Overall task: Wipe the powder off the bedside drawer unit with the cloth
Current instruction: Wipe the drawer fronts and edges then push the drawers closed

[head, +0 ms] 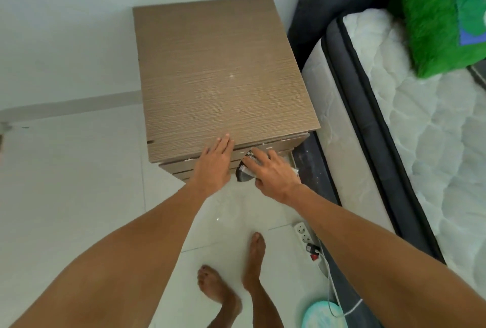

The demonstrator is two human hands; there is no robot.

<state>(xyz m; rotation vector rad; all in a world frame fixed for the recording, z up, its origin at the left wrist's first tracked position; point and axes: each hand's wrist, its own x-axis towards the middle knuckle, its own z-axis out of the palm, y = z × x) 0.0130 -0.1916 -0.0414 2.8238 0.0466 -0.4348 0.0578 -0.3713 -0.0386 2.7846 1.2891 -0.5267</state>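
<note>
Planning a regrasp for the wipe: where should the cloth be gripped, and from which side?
Grip the cloth at its bunched middle, coming from the front of the drawer unit, palm toward the drawer fronts. It lies crumpled against them under the right hand, and only its left end shows, so a loose end would trail. The left hand braces the top's front edge.

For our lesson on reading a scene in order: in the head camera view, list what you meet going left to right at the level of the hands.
Tiled floor → left hand on the drawer unit → cloth → right hand → dark bed base → white quilted mattress.
</note>
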